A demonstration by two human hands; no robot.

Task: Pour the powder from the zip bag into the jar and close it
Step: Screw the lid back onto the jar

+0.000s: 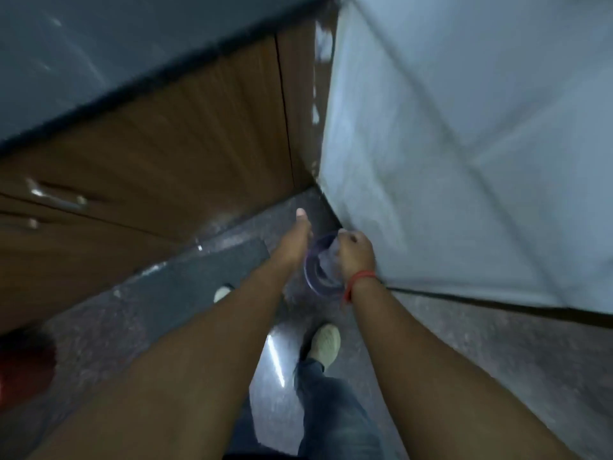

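Observation:
The view is blurred and looks down at the floor. A clear jar (319,272) with a purple-tinted rim hangs between my two hands, low in the corner where the cabinet meets the wall. My left hand (295,242) presses against the jar's left side with the thumb stretched forward; its fingers are hidden behind the jar. My right hand (355,255), with a red thread on the wrist, is closed in a fist on the jar's right upper edge. Something pale and clear shows inside the rim; I cannot tell whether it is the zip bag. No powder is visible.
Brown wooden cabinet doors (185,151) with metal handles (56,195) stand at the left under a dark countertop edge (159,74). A white tiled wall (464,144) fills the right. Below lie a speckled floor, a dark mat (185,280), a red object (23,366) and my shoe (326,343).

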